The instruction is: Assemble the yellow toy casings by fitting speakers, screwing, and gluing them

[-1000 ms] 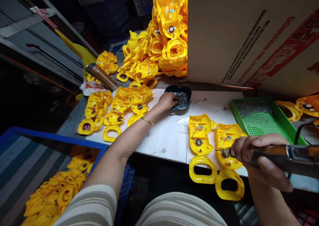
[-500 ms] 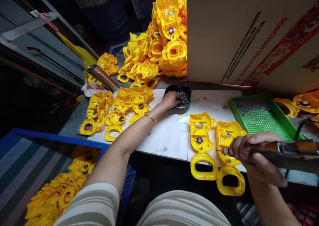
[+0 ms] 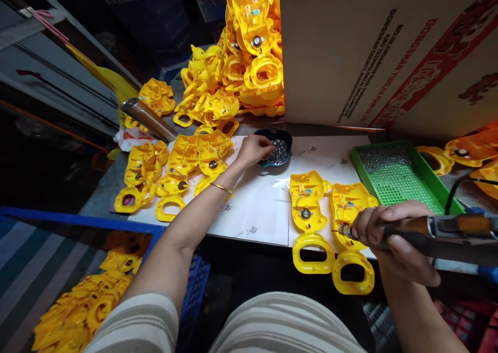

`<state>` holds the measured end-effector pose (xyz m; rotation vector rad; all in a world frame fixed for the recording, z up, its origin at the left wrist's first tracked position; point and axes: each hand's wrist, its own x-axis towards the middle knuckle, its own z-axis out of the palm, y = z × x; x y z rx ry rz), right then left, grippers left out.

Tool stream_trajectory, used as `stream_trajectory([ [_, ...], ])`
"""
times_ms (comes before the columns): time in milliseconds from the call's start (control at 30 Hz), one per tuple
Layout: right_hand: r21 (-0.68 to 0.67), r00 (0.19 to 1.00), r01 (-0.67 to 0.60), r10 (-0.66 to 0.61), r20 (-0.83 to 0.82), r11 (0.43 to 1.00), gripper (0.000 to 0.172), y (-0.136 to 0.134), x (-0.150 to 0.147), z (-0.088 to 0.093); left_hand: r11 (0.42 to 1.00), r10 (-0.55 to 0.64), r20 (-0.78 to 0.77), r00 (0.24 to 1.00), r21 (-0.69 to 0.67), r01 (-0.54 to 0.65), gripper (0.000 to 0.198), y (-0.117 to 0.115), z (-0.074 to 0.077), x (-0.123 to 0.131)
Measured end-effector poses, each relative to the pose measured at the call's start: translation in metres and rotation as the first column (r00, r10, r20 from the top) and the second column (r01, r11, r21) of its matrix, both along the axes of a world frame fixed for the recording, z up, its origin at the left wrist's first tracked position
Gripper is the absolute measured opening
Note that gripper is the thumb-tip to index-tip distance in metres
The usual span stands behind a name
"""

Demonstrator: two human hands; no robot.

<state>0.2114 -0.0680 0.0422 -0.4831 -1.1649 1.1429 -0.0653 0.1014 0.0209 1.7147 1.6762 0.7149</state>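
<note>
Left hand (image 3: 254,149) has come up slightly and back toward the near-left rim of the dark bowl (image 3: 290,143), so more screws (image 3: 277,154) show now; the right hand (image 3: 375,230) is about where it was, and the overall shift is mostly the head turning. Bowl sits by the far edge of the white board (image 3: 260,207), around mid-length. Left fingers bunched narrow, tips at the screw heap; can't tell if a screw is pinched. Heap lies just below the tips and on toward the bowl's right rim. Left hand is clearly the nearer one to it; right hand is well apart, out past the board's front right part. Right fingers wrapped round a power driver (image 3: 447,241), long axis roughly along the board's front edge, bit pointing left over the right-hand yellow shell (image 3: 344,192); can't tell if it touches. Second yellow shell (image 3: 299,200) just left of that one. Both at the front edge, loops (image 3: 298,259) overhanging it. Green tray (image 3: 412,184), at the far right corner, has more small metal bits.
</note>
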Motion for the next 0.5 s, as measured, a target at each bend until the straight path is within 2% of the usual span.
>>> stream_trajectory([
  [67, 0.018, 1.000, 0.002, -0.002, -0.002, 1.000, 0.023, 0.001, -0.001, 0.001, 0.997, 0.024, 0.180, 0.983, -0.073, -0.012, 0.024, -0.025, 0.005, 0.010],
  [100, 0.025, 1.000, 0.012, -0.012, -0.008, 1.000, 0.022, 0.002, -0.002, 0.002, 0.991, 0.056, 0.331, 0.942, -0.135, -0.011, 0.027, -0.041, 0.006, 0.016],
  [133, 0.032, 0.999, 0.030, -0.029, -0.016, 0.999, 0.022, 0.002, -0.003, 0.005, 0.978, 0.095, 0.477, 0.874, -0.207, 0.007, 0.028, -0.058, 0.006, 0.024],
  [200, 0.038, 0.996, 0.083, -0.082, -0.034, 0.996, 0.020, 0.002, -0.008, 0.011, 0.937, 0.177, 0.648, 0.741, -0.342, 0.075, 0.030, -0.093, 0.005, 0.041],
  [267, 0.041, 0.990, 0.135, -0.133, -0.049, 0.990, 0.017, 0.001, -0.013, 0.020, 0.869, 0.244, 0.703, 0.668, -0.464, 0.170, 0.028, -0.123, 0.003, 0.056],
  [333, 0.040, 0.987, 0.153, -0.151, -0.049, 0.987, 0.014, -0.001, -0.018, 0.029, 0.791, 0.301, 0.716, 0.629, -0.556, 0.255, 0.023, -0.143, 0.002, 0.068],
  [400, 0.038, 0.986, 0.158, -0.155, -0.055, 0.987, 0.012, -0.004, -0.021, 0.035, 0.733, 0.340, 0.715, 0.611, -0.608, 0.304, 0.017, -0.154, 0.002, 0.075],
  [500, 0.040, 0.985, 0.160, -0.157, -0.068, 0.986, 0.010, -0.006, -0.024, 0.037, 0.691, 0.366, 0.703, 0.610, -0.644, 0.328, 0.012, -0.159, 0.003, 0.078],
])
